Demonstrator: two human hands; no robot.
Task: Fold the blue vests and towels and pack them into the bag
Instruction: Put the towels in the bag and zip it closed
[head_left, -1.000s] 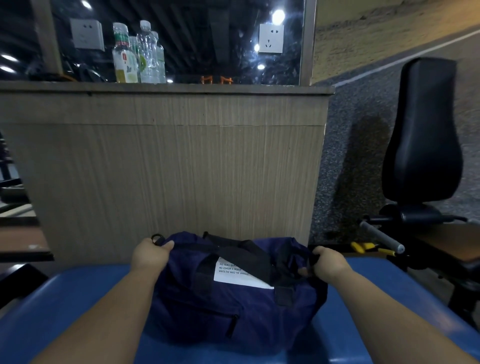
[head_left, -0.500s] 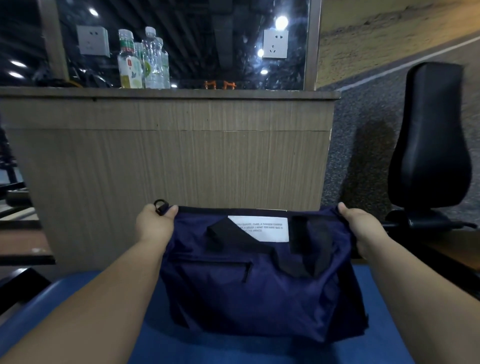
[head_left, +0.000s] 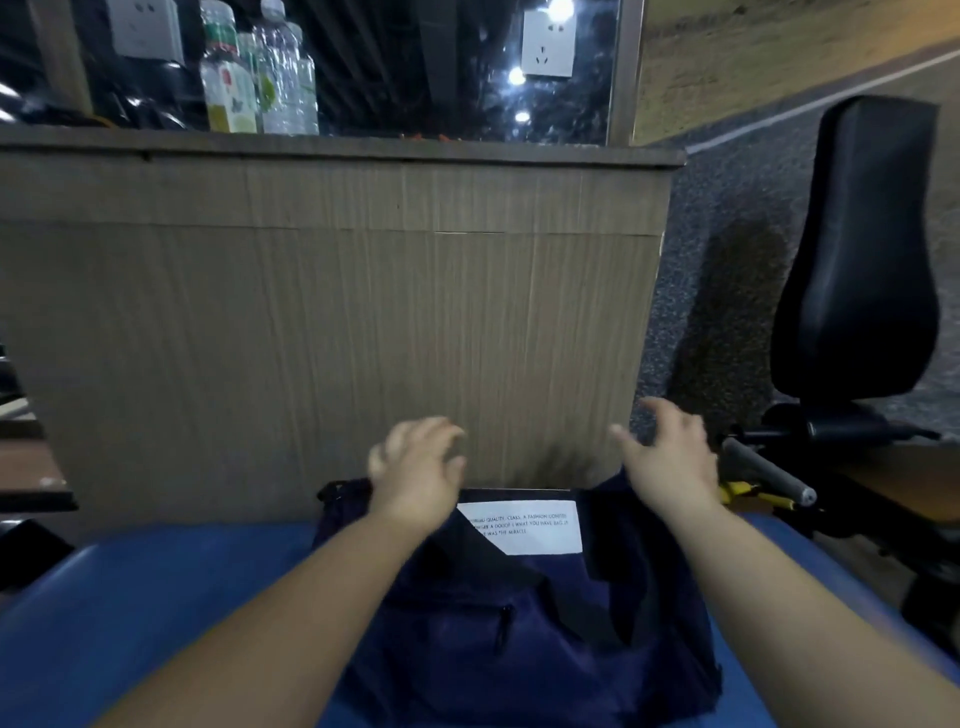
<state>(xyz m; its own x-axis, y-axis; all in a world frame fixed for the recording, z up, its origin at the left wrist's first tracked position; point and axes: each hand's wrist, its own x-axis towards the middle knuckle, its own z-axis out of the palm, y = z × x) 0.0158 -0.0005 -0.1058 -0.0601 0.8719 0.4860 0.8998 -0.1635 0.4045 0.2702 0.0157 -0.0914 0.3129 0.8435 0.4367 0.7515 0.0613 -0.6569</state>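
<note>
The blue counter (head_left: 156, 597) is carrying the bag (head_left: 467, 649), which is lying slumped right in front of the person, between the forearms. No vests or towels are showing, so I cannot tell whether any are inside. The left hand (head_left: 418, 475) and right hand (head_left: 670, 462) are hovering just above the bag's far edge, fingers spread and loose, gripping nothing. The bag seems to be getting settled or readied. Doing that well is likely calling for both palms coming down evenly, taking the soft fabric at matching points on each end, and keeping the strap (head_left: 498, 566) and label (head_left: 524, 527) from bunching underneath.
</note>
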